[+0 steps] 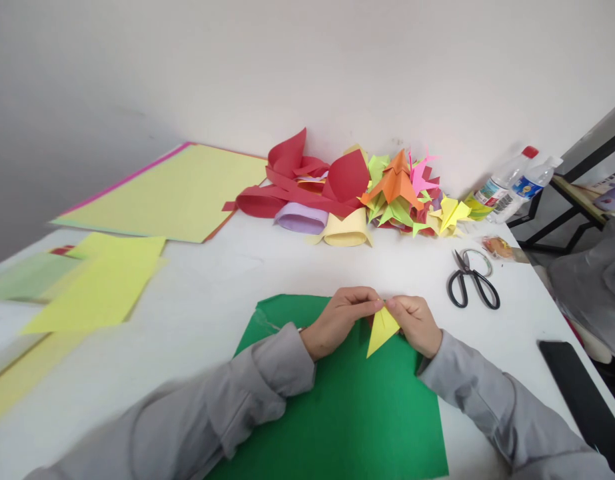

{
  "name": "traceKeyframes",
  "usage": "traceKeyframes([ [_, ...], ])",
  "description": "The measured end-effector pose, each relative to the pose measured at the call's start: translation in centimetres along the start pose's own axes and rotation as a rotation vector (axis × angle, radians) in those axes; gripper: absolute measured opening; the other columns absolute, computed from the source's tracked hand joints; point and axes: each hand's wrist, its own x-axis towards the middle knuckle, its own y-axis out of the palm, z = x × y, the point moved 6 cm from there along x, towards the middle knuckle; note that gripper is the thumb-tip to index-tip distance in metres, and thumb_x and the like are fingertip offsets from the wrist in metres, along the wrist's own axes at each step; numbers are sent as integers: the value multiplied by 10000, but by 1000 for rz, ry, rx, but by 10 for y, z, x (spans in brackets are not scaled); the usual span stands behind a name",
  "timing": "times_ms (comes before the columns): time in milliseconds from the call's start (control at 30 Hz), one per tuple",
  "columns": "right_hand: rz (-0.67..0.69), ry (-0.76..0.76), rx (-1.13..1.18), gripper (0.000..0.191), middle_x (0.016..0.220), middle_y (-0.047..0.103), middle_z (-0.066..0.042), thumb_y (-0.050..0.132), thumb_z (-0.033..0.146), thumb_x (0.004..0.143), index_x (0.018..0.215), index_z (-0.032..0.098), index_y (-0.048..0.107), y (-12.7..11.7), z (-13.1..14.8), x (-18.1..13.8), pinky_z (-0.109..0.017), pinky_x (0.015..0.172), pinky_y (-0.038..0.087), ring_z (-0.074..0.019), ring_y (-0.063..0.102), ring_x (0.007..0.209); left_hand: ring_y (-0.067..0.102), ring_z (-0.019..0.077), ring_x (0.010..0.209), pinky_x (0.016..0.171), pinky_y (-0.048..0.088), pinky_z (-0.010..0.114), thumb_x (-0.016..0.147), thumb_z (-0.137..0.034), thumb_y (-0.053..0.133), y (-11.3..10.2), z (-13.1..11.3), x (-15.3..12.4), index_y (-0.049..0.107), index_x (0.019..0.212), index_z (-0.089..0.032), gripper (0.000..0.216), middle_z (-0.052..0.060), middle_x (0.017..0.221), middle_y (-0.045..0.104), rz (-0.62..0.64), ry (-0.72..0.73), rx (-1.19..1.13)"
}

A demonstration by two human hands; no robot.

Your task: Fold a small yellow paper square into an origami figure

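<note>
A small piece of folded yellow paper is pinched at its top between my two hands, its pointed end hanging down toward me. My left hand grips the upper left edge with thumb and fingers. On the upper right, my right hand presses the paper with its thumb, the fingers partly hidden behind. The two thumb tips nearly meet over the fold. Beneath both hands lies a large green sheet on the white table.
Scissors with black handles lie right of the sheet. Behind are folded paper shapes, red paper strips and two plastic bottles. Yellow sheets and a large pale-yellow sheet lie left; a black flat object lies right.
</note>
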Motion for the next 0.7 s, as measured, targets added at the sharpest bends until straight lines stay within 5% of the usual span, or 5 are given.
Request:
traceKeyframes([
  [433,32,4,2,572,450,400,46,470,666,812,508,183,435,1,0,-1,-218,412,256,-71,336,433,382,102,551,566,319,245,759,-374,589,-1,-3,-1,511,535,-155,322,-38,515,433,-14,32,101],
  [700,42,49,7,450,453,489,42,667,567,708,547,170,530,1,1,0,-205,406,291,-64,384,417,359,91,527,513,295,230,728,-419,614,-9,2,1,552,585,-148,313,-39,529,437,-153,13,23],
])
